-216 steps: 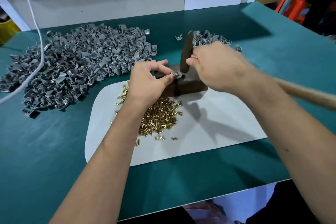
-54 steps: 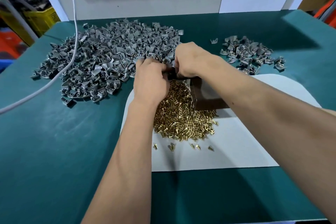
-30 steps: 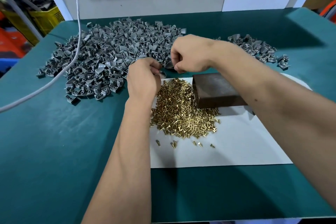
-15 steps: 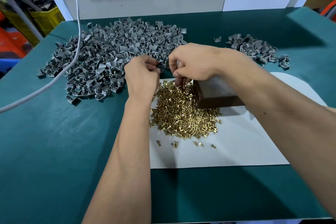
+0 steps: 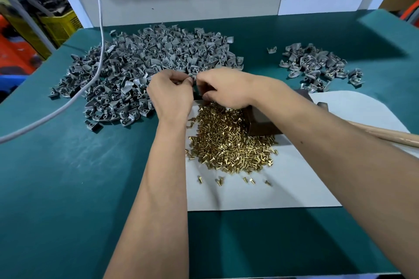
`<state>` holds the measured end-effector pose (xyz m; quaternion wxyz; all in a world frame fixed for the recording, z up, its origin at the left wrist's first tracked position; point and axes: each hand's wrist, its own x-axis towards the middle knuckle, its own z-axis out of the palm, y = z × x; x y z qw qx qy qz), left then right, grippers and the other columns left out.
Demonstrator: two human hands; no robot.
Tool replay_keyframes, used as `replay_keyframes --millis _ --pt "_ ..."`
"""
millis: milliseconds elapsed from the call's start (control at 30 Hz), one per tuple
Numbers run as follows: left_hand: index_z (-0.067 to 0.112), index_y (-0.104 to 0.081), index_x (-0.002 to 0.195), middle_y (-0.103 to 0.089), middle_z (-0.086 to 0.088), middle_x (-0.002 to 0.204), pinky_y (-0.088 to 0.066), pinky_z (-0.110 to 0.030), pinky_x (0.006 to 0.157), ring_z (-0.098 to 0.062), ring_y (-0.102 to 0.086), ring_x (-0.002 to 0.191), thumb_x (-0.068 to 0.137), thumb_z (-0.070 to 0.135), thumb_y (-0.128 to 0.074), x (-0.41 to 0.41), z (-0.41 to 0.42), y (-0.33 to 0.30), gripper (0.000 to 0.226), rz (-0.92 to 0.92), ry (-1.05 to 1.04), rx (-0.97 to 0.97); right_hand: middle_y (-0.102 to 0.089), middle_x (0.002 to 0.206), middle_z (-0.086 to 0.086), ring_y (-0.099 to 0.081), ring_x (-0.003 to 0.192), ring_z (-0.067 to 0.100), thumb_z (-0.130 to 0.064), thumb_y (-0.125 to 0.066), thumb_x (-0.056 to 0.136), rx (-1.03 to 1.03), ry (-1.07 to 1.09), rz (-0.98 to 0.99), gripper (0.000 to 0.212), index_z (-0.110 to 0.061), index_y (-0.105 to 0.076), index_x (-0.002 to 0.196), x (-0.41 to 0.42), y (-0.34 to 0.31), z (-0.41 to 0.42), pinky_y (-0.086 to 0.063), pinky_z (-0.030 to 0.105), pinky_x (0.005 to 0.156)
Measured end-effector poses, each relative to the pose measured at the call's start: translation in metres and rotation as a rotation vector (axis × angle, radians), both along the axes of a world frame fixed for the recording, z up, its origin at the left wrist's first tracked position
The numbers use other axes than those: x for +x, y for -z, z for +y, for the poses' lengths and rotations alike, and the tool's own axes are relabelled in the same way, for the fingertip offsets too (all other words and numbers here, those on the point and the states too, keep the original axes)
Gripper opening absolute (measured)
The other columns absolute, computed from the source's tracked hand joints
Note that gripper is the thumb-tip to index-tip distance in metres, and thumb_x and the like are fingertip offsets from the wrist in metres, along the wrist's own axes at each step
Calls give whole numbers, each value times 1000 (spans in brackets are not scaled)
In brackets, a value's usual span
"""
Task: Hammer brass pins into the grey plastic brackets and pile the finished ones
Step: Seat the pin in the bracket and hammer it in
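Observation:
My left hand (image 5: 170, 95) pinches a small grey bracket (image 5: 191, 78) at its fingertips, just in front of the big heap of grey brackets (image 5: 145, 68). My right hand (image 5: 224, 88) meets it there with fingers curled, pinching a brass pin against the bracket; the pin is mostly hidden by the fingers. Both hands hover above the far edge of the brass pin heap (image 5: 229, 142). A dark metal block (image 5: 260, 125) lies partly under my right forearm. A smaller pile of brackets (image 5: 317, 65) sits at the far right. The hammer's wooden handle (image 5: 390, 136) lies on the right.
A white sheet (image 5: 306, 176) lies on the green table (image 5: 68, 176) under the pins and the block. A white cable (image 5: 99, 36) hangs across the big heap at the left. A yellow crate (image 5: 59, 27) stands beyond the table's left edge. Loose pins (image 5: 233, 180) lie scattered near the heap.
My right hand has lifted from the brass pin heap and moved left to my left hand's fingertips. The left hand stays holding the bracket. The hammer handle has come into view.

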<state>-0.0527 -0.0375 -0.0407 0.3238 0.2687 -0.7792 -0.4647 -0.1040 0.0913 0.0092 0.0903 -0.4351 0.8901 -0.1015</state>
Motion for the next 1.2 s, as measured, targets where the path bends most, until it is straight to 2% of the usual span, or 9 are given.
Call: replay_keyframes --millis 167,367,433,533,667,800,900,1067,1200 --pt "21 -77 84 -71 8 74 -61 -37 77 -11 -67 73 83 19 -77 -2 -2 0 1 56 -42 31 -65 97 1 -58 89 21 -14 -60 100 26 -55 -85 4 -13 -56 100 2 -3 5 -36 29 69" --pt "20 -70 84 -74 -3 78 -62 -43 80 -19 -74 78 87 13 -71 -4 -4 4 8 88 -49 158 -73 89 17 -72 81 31 -1 -50 103 -68 -31 -422 8 -5 -52 97 3 -7 7 -60 38 73" --pt "21 -67 81 -73 -2 74 -62 -43 80 -18 -75 74 88 9 -69 -3 -2 4 14 91 -37 194 -70 88 17 -71 77 31 -1 -48 104 -125 32 -392 9 -5 -51 97 1 -7 4 -61 41 68" --pt "20 -67 81 -72 0 74 -63 -43 81 -17 -75 73 88 6 -69 -3 -3 3 15 90 -40 241 -68 98 8 -69 85 25 -8 -53 103 -76 47 -134 6 -13 -54 100 1 -6 -6 -56 40 71" --pt "27 -68 76 -70 7 75 -61 -39 81 -12 -69 76 82 12 -74 -3 -5 2 17 62 -119 183 -66 97 8 -69 72 25 0 -48 102 -74 -5 -228 13 -12 -52 104 9 0 -15 -58 37 61" --pt "30 -66 71 -70 9 72 -61 -39 80 -10 -69 72 77 13 -79 -2 -4 -1 22 90 -164 205 -64 83 -1 -60 76 17 5 -50 95 13 -72 -256 18 -10 -59 95 15 0 -17 -42 11 59" --pt "29 -68 74 -72 7 70 -62 -39 80 -12 -72 73 76 11 -79 -2 -6 -2 21 108 -166 229 -68 85 9 -63 74 18 9 -47 97 40 -80 -355 20 -6 -57 91 14 -4 -14 -53 22 67" --pt "26 -71 82 -70 6 67 -62 -41 84 -13 -69 70 81 7 -77 1 -2 -1 19 131 -86 257 -69 101 7 -67 86 18 -6 -52 102 -249 148 -82 7 -12 -56 101 -6 -12 -1 -58 36 77" --pt "14 -77 100 -75 -9 87 -62 -41 84 -19 -67 76 92 0 -68 5 10 -9 19 199 175 381 -73 80 4 -74 68 22 1 -54 99 -549 313 -153 16 -13 -56 90 -16 -16 23 -63 41 63"
